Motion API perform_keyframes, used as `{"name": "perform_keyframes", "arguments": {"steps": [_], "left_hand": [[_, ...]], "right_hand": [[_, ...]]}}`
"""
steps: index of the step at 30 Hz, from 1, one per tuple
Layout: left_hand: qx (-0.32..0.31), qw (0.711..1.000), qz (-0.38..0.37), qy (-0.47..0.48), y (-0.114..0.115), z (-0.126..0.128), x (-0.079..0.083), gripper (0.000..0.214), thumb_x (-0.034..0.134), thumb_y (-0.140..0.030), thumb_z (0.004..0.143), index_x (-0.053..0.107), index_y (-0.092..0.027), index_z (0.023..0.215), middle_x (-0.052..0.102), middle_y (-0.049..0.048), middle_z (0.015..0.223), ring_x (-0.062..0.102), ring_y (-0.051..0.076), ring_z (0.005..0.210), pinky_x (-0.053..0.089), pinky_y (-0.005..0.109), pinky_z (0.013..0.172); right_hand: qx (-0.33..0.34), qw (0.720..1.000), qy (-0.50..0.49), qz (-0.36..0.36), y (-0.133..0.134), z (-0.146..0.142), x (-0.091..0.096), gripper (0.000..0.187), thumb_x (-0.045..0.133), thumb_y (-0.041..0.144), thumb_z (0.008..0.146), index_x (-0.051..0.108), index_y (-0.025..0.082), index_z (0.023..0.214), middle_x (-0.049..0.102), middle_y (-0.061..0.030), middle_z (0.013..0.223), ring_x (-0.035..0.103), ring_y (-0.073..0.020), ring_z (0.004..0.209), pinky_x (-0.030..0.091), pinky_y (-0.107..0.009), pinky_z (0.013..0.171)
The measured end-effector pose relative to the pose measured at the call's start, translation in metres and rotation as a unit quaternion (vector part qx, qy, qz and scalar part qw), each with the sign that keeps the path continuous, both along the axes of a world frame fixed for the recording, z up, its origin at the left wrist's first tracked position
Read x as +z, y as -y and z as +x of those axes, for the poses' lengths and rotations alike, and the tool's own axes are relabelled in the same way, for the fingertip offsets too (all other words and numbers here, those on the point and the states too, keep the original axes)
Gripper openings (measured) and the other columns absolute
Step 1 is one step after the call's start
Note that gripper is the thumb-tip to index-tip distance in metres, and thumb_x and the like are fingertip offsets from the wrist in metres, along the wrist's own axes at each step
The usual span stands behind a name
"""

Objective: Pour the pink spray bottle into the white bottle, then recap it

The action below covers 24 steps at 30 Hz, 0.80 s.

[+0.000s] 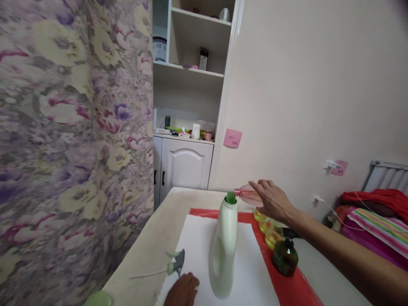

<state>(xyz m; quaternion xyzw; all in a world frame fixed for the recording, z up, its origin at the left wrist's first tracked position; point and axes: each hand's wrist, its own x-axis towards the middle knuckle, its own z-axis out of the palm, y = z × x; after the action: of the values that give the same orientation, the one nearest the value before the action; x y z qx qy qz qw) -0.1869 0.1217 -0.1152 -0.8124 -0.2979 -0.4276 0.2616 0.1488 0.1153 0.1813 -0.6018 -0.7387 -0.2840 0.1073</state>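
My right hand (270, 199) is wrapped round a pink see-through plastic bottle (247, 194) tipped on its side. The pink bottle's mouth is at a green funnel-like piece (230, 198) set in the neck of a tall pale-green bottle (223, 250). That pale-green bottle stands upright on a white sheet (251, 263). Low in view, my left hand (182, 291) rests with curled fingers on the sheet, left of the tall bottle; nothing shows in it. Just beyond its fingers lies a trigger spray head (176, 264) with a long thin tube.
Right of the sheet, on red material (287, 293), are a dark green round bottle (285, 257) and yellow see-through pieces (272, 238). A pale-green round thing (98, 298) is at the near left. A flowered curtain (76, 148) hangs left; a shelf cabinet (188, 163) stands behind.
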Motion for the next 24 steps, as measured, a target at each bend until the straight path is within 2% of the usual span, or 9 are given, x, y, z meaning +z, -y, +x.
{"name": "perform_keyframes", "arguments": {"steps": [7, 11, 17, 24], "left_hand": [[0.014, 0.999, 0.030, -0.012, -0.003, -0.002, -0.009, 0.036, 0.034, -0.033, 0.099, 0.069, -0.025, 0.095, 0.078, -0.0004, 0.088, 0.074, 0.015, 0.079, 0.060, 0.022, 0.071], [0.011, 1.000, 0.014, -0.008, -0.004, -0.002, -0.010, 0.036, 0.034, -0.035, 0.098, 0.069, -0.025, 0.095, 0.078, -0.0006, 0.088, 0.074, 0.015, 0.080, 0.060, 0.022, 0.071], [-0.008, 0.999, -0.031, -0.005, -0.001, 0.001, -0.001, 0.035, 0.035, -0.034, 0.098, 0.069, -0.027, 0.094, 0.078, -0.0006, 0.086, 0.073, 0.014, 0.080, 0.060, 0.021, 0.071], [0.000, 1.000, -0.020, -0.005, 0.003, 0.006, 0.009, 0.042, 0.027, -0.034, 0.100, 0.066, -0.026, 0.089, 0.077, -0.0005, 0.083, 0.073, 0.015, 0.076, 0.060, 0.022, 0.073]], "right_hand": [[0.000, 1.000, 0.004, -0.003, -0.001, 0.001, 0.000, 0.078, 0.064, 0.020, 0.067, 0.035, 0.023, 0.139, 0.052, -0.0124, 0.121, 0.047, -0.0285, 0.107, 0.044, -0.037, 0.084], [-0.003, 1.000, 0.005, -0.001, -0.001, 0.001, 0.000, 0.078, 0.064, 0.020, 0.066, 0.035, 0.023, 0.139, 0.053, -0.0127, 0.121, 0.047, -0.0288, 0.106, 0.045, -0.037, 0.083], [-0.003, 1.000, 0.005, -0.005, -0.001, 0.001, 0.001, 0.079, 0.066, 0.021, 0.065, 0.036, 0.024, 0.138, 0.053, -0.0123, 0.121, 0.046, -0.0293, 0.107, 0.045, -0.038, 0.082], [-0.005, 1.000, 0.006, -0.004, -0.004, 0.005, 0.001, 0.081, 0.066, 0.021, 0.065, 0.035, 0.025, 0.139, 0.053, -0.0123, 0.122, 0.046, -0.0291, 0.108, 0.044, -0.037, 0.083]]}}
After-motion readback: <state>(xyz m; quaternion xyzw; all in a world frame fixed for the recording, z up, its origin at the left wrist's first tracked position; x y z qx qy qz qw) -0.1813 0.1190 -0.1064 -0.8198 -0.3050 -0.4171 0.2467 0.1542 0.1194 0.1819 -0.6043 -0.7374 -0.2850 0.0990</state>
